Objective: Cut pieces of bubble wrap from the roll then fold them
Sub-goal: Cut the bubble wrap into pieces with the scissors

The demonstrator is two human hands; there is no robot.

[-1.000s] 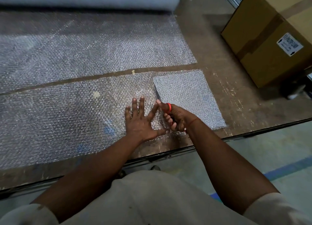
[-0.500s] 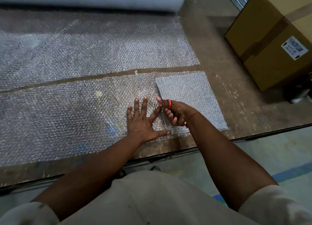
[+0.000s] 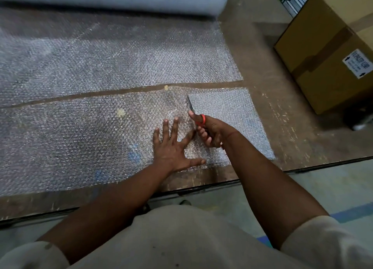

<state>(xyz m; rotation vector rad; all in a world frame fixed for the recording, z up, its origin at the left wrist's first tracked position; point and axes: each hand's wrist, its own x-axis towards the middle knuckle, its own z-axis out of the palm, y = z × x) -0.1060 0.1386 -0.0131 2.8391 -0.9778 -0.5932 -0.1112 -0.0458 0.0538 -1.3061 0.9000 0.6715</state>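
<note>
Fingers [image 3: 175, 125] splayed on bubble wrap [image 3: 80, 139], worn brown table [image 3: 282, 111], cardboard box [image 3: 327, 52]

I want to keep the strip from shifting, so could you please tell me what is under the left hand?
The left hand presses flat on the cut bubble wrap strip, which lies on the brown table. The wrap directly beneath the palm is covered.

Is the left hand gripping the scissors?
No. The left hand lies flat with spread fingers on the bubble wrap strip, while the right hand holds the red-handled scissors.
</note>
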